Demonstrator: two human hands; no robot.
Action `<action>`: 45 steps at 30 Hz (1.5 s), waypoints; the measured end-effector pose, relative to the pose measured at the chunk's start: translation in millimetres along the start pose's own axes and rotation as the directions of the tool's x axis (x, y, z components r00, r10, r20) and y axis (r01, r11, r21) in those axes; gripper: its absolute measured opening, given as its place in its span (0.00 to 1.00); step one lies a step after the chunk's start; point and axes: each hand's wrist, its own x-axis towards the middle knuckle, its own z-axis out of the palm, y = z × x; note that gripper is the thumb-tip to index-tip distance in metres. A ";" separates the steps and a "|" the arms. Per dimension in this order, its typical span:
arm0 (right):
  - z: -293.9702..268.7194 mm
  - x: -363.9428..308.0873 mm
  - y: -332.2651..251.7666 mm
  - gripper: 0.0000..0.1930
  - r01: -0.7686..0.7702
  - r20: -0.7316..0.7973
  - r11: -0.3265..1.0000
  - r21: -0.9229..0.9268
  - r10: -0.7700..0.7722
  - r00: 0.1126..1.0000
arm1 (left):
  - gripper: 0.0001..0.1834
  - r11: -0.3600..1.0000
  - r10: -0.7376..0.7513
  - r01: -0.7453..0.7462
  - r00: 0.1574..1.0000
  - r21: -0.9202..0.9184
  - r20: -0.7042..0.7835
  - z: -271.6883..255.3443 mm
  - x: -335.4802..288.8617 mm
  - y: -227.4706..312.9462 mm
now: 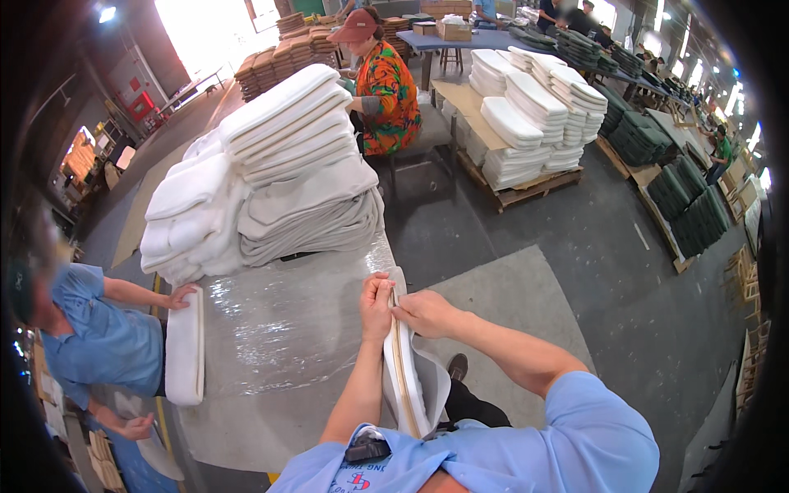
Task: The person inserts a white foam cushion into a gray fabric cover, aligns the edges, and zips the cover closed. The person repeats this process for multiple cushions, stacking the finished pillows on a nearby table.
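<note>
A long white cushion (413, 370) stands on edge against my body, partly inside a grey fabric cover (432, 378). A tan zipper strip (398, 361) runs along its upward edge. My left hand (376, 307) is closed round the cover's far end, thumb up. Right beside it, my right hand (427, 313) pinches the cover's edge at the zipper line. Whether a zipper pull sits between those fingers is hidden. The two hands nearly touch.
A plastic-covered table (271, 329) bears white cushions (283, 115) and folded grey covers (312, 209). At left a co-worker (103, 329) holds a white cushion (186, 345). Another person (386, 99) sits beyond the stacks. Cushions (534, 107) fill a pallet (526, 191) at back right.
</note>
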 end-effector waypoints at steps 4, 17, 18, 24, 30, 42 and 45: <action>-0.9 16.0 34.2 0.21 -0.246 0.105 0.657 0.713 0.247 0.963 | 0.12 0.997 0.024 -0.023 1.000 0.075 -0.011 -7.7 2.2 5.5; 32.3 77.9 26.0 0.21 -0.182 -0.048 0.602 0.777 0.345 0.937 | 0.09 0.995 -0.067 0.069 0.997 0.075 -0.033 -30.0 5.6 10.8; 34.9 82.3 16.9 0.22 -0.176 -0.064 0.625 0.760 0.342 0.938 | 0.09 0.991 -0.097 0.103 0.993 0.087 -0.069 -39.2 3.7 19.1; 39.6 66.9 47.7 0.23 -0.121 -0.267 0.688 0.715 0.429 0.863 | 0.42 0.805 -0.119 0.077 0.992 0.588 0.033 -30.5 -90.3 56.1; 4.3 65.2 -2.1 0.25 0.090 -0.275 0.482 0.871 0.328 0.904 | 0.44 0.720 -0.300 0.221 0.954 0.658 0.008 -61.3 -106.8 137.4; -66.5 -0.1 -105.6 0.24 0.482 -0.690 0.611 0.628 0.152 0.708 | 0.28 0.980 -0.008 -0.006 0.998 0.197 0.069 -119.9 -150.2 207.0; -55.3 -23.2 -121.2 0.20 0.454 -0.703 0.664 0.594 0.154 0.695 | 0.23 0.912 0.215 -0.202 0.977 0.358 0.002 -106.4 -162.4 244.6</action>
